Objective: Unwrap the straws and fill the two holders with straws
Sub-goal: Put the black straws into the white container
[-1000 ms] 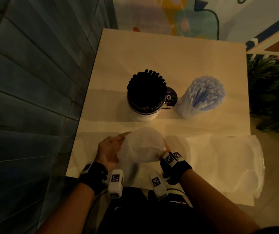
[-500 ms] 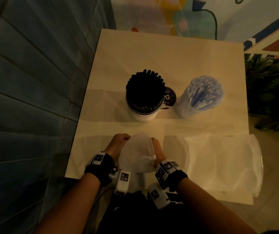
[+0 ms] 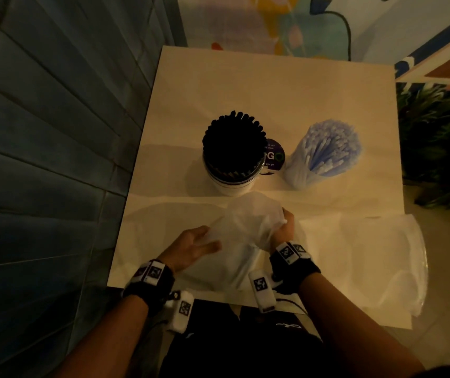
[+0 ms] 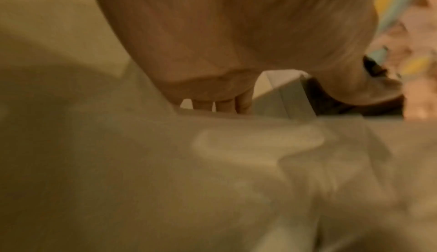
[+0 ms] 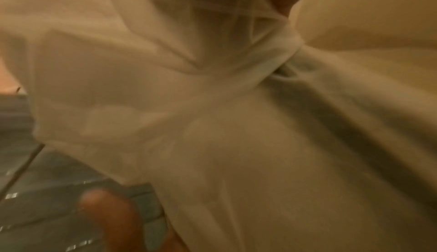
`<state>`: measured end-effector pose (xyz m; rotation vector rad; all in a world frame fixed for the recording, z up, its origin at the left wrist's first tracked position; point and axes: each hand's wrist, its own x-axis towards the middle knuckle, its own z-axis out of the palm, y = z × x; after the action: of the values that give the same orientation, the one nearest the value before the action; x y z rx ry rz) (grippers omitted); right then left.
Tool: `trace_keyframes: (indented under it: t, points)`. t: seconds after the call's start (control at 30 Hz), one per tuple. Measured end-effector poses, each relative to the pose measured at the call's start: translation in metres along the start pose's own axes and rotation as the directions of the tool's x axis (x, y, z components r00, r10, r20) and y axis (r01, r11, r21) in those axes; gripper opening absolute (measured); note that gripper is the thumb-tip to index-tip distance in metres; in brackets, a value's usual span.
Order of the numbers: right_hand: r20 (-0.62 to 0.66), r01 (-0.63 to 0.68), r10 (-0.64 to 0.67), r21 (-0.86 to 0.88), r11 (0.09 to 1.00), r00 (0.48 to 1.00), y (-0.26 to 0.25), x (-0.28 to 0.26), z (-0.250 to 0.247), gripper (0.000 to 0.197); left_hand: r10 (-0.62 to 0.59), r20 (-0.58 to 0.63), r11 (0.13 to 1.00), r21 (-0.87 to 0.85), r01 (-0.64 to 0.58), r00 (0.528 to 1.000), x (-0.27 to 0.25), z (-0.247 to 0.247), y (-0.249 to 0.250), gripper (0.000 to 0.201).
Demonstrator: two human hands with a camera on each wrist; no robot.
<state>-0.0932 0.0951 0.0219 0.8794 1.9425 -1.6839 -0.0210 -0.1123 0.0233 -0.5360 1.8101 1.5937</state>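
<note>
- Step in hand: judged to be clearing up. Both holders look full: the white round holder packed with black straws (image 3: 233, 148) and, right of it, the clear cup of white paper-sleeved straws (image 3: 324, 152), both upright on the pale counter (image 3: 245, 85).
- The translucent white plastic wrapper (image 3: 245, 236) sits just in front of the white holder, lifted and bunched; no straws visible inside it.
- Hands: the right hand (image 3: 284, 227) is clamped on the wrapper's gathered right edge; the left hand (image 3: 191, 245) lies with fingers spread against its left side, not closed.
- Axis: the wrapper's length runs from the holder toward the person, far end raised.
- A second flat wrapper (image 3: 368, 263) lies right of the holder, nearer the counter's front edge.
- Next move calls for compressing the slippery film and setting it aside.
</note>
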Motion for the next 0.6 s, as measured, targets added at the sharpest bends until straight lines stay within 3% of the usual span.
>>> trace_keyframes:
  t: [0.07, 0.23, 0.33, 0.4, 0.5, 0.6]
  points:
    - [-0.004, 0.07, -0.07, -0.036, 0.997, 0.998, -0.003, 0.005, -0.001, 0.014, 0.014, -0.003, 0.997, 0.073, -0.014, 1.0, 0.003, -0.001, -0.011, 0.014]
    - [-0.119, 0.092, -0.097, -0.051, 0.994, 0.988, 0.001, 0.02, 0.001, 0.041, 0.042, -0.106, 0.997, 0.072, -0.035, 0.994, 0.007, -0.012, -0.024, 0.013]
    - [-0.219, 0.062, -0.034, 0.126, 0.99, 0.975, -0.012, 0.022, -0.005, 0.045, -0.01, -0.116, 0.984, 0.178, 0.031, 0.993, 0.014, -0.024, -0.036, 0.025]
    - [-0.238, 0.1, -0.021, 0.326, 0.94, 0.971, -0.025, 0.024, -0.013, 0.039, -0.059, -0.161, 0.954, 0.28, 0.103, 0.985, 0.018, -0.037, -0.048, 0.036]
    - [-0.225, 0.208, -0.103, 0.514, 0.832, 0.969, -0.05, 0.023, -0.028, 0.032, -0.098, -0.242, 0.883, 0.426, 0.197, 0.965, 0.02, -0.052, -0.061, 0.059]
    - [-0.179, 0.279, -0.214, 0.602, 0.749, 0.96, -0.079, 0.018, -0.038, 0.039, -0.09, -0.306, 0.862, 0.453, 0.228, 0.948, 0.019, -0.056, -0.064, 0.059]
